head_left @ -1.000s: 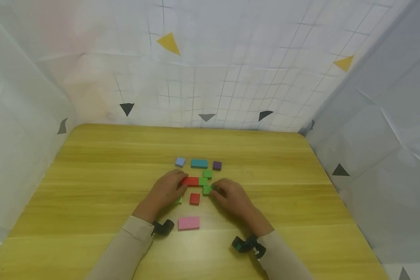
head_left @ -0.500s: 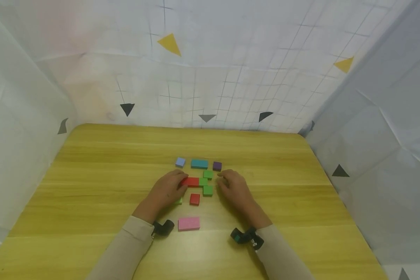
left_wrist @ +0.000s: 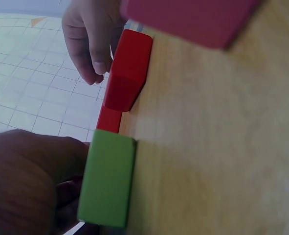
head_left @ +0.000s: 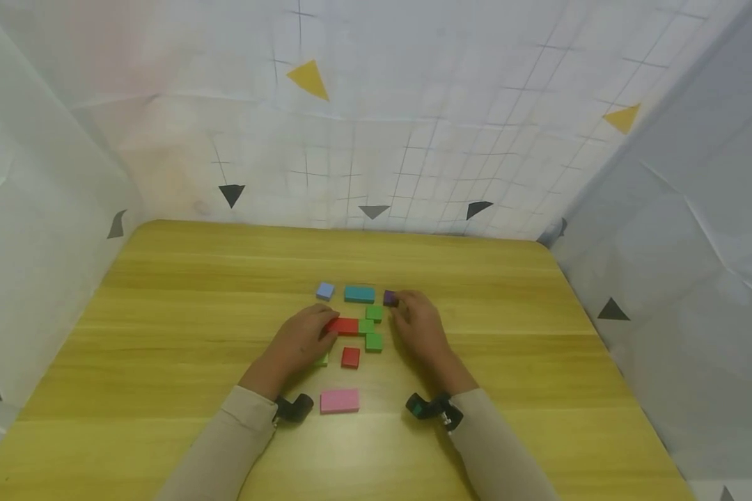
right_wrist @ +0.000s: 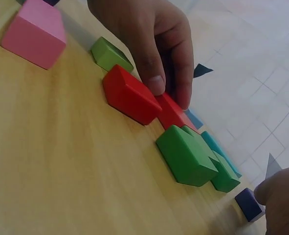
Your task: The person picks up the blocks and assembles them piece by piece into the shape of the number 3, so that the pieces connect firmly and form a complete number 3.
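My left hand [head_left: 299, 342] pinches the left end of a long red block [head_left: 347, 326] lying on the table. Against its right end sits a green block [head_left: 366, 327], with a second green block [head_left: 374, 314] at its upper right and a third green block [head_left: 374, 342] at its lower right. My right hand [head_left: 421, 323] has thumb and fingers at the right side of a small purple block [head_left: 390, 298], which they partly cover. In the right wrist view, the thumb overlaps that purple block [right_wrist: 249, 204]. A small red block [head_left: 350, 358] lies in front of the long one.
Behind the green blocks lie a teal block [head_left: 359, 294] and a light blue block [head_left: 325, 291]. Nearer me is a pink block [head_left: 340, 401]. A light green block [head_left: 322, 361] is partly hidden by my left hand. White sheeting [head_left: 376, 125] encloses the wooden table [head_left: 507, 362].
My right hand has left the nearest green block and moved away from me to the purple block. The left hand stays on the long red block.
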Motion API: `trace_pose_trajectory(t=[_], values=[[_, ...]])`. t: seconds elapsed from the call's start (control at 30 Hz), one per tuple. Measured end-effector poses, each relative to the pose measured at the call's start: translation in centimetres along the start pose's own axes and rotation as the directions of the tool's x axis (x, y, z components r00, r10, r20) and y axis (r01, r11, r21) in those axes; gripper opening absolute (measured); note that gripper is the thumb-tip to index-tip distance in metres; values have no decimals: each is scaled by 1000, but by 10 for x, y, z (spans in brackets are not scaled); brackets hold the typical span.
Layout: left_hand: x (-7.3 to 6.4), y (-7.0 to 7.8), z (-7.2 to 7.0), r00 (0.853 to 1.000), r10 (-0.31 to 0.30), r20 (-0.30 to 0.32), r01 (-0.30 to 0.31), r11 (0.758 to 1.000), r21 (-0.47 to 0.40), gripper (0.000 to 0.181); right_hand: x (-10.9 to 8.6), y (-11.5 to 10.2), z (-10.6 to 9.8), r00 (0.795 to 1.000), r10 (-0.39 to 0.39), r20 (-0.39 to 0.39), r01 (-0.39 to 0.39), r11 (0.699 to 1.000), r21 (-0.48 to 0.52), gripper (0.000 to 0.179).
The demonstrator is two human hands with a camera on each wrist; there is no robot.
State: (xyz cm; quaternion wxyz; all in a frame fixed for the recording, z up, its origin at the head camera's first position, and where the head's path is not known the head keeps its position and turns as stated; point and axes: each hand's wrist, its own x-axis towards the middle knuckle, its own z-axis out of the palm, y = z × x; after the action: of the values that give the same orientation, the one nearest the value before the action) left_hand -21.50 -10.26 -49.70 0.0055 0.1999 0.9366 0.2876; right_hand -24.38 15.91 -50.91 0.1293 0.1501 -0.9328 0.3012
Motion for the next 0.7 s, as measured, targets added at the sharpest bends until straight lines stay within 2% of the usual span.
trace_pose_trajectory(t=[0.3,0.6,0.7], values=[[-1,-5,1,999,31,-23,-30,999,20,36,6,2,4,1000,1,3,-1,1000,-18,33],[0,-7,3,999,36,-31,-36,999,19,35,14,4,0,993,26,114,-22,999,-42,33],[1,-7,4,999,35,-23,-35,999,18,36,16,7,-2,992,20,126,-13,998,-61,32]])
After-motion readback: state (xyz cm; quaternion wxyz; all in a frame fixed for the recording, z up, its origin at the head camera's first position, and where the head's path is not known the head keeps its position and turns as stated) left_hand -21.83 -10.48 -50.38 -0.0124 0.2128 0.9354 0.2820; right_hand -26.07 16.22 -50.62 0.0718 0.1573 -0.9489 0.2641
